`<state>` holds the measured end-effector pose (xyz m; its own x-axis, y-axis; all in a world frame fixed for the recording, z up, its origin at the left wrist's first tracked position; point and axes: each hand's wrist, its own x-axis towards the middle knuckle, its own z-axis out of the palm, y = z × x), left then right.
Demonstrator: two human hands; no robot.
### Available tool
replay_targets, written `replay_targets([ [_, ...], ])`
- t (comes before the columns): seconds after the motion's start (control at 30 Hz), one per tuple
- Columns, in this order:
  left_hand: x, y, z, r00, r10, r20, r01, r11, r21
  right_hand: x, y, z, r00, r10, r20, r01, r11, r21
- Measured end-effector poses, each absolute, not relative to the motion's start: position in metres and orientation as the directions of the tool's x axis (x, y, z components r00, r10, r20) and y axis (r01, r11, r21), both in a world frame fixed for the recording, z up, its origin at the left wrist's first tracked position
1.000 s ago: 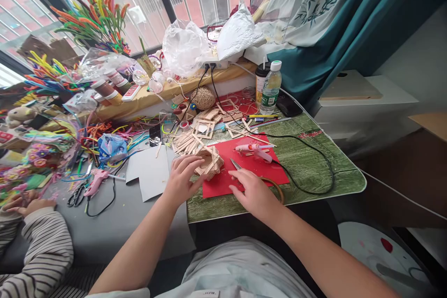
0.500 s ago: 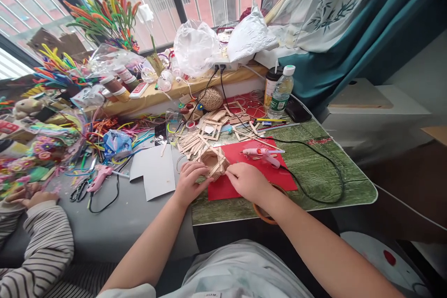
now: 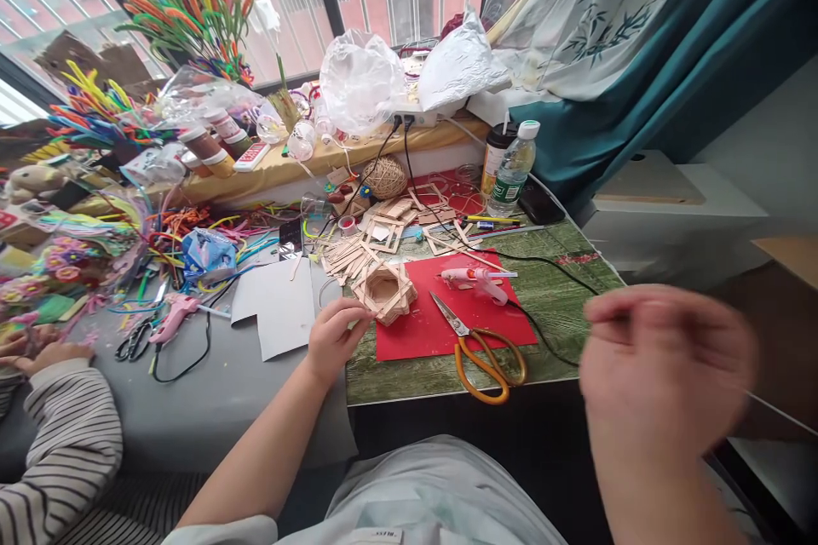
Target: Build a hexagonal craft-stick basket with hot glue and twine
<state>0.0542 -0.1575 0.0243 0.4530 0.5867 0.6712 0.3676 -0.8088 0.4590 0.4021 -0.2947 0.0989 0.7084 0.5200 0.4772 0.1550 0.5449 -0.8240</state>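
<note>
A hexagonal basket of stacked wooden sticks [image 3: 385, 289] sits at the left edge of a red sheet [image 3: 440, 328] on the green table. My left hand [image 3: 333, 339] grips its near-left corner with the fingertips. My right hand [image 3: 665, 370] is lifted off to the right, close to the camera and blurred, with the fingers curled; I cannot make out anything in it. Orange-handled scissors [image 3: 486, 353] lie open on the red sheet's near edge. A white and pink glue gun [image 3: 476, 278] rests on the sheet's far side, its black cord [image 3: 562, 268] trailing right.
Loose wooden sticks and square frames [image 3: 383, 234], a twine ball [image 3: 384, 177], a water bottle [image 3: 512, 170] and plastic bags crowd the back. Pipe cleaners, a pink glue gun [image 3: 169, 315] and grey card [image 3: 274, 306] lie left. Another person's striped sleeve [image 3: 57, 443] is at the lower left.
My right hand has left the stick basket and swung up and out to the right. The scissors it covered now show. My left hand stays at the basket.
</note>
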Motion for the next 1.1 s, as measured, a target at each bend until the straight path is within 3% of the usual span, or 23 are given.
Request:
replay_targets([
  [0.07, 0.059, -0.172, 0.032, 0.438, 0.588, 0.680, 0.329, -0.809, 0.488, 0.368, -0.297, 0.080, 0.562, 0.742, 0.365, 0.004, 0.439, -0.898],
  [0.13, 0.068, -0.192, 0.039, 0.507, 0.553, 0.661, 0.261, -0.829, 0.494, 0.331, -0.298, 0.057, 0.242, 0.953, 0.182, -0.125, 0.216, -0.968],
  [0.2, 0.081, -0.213, 0.043, 0.607, 0.479, 0.634, 0.123, -0.845, 0.520, 0.300, -0.299, 0.035, -0.021, 0.997, 0.079, -0.101, 0.077, -0.992],
  [0.27, 0.095, -0.231, 0.042, 0.567, 0.507, 0.649, 0.093, -0.822, 0.562, 0.281, -0.299, 0.019, -0.122, 0.992, 0.030, -0.143, 0.012, -0.990],
  [0.4, 0.115, -0.252, 0.028, 0.649, 0.515, 0.559, -0.041, -0.710, 0.703, 0.272, -0.297, 0.013, -0.143, 0.989, 0.025, -0.341, -0.026, -0.940],
  [0.53, 0.115, -0.253, 0.018, 0.542, 0.692, 0.477, -0.111, -0.504, 0.857, 0.280, -0.299, 0.023, -0.167, 0.982, 0.087, -0.301, 0.034, -0.953],
  [0.63, 0.113, -0.250, 0.019, 0.561, 0.669, 0.487, -0.092, -0.534, 0.841, 0.281, -0.299, 0.025, -0.191, 0.980, 0.051, -0.369, -0.024, -0.929],
  [0.9, 0.137, -0.254, 0.013, 0.506, 0.711, 0.488, -0.264, -0.412, 0.872, 0.268, -0.298, 0.010, -0.143, 0.966, -0.214, -0.642, -0.255, -0.723],
  [1.0, 0.150, -0.251, 0.020, 0.549, 0.654, 0.521, -0.331, -0.403, 0.853, 0.270, -0.298, 0.008, -0.162, 0.957, -0.239, -0.623, -0.287, -0.727],
  [1.1, 0.156, -0.248, 0.030, 0.557, 0.636, 0.535, -0.403, -0.356, 0.843, 0.276, -0.296, 0.011, -0.245, 0.938, -0.245, -0.475, -0.336, -0.813],
])
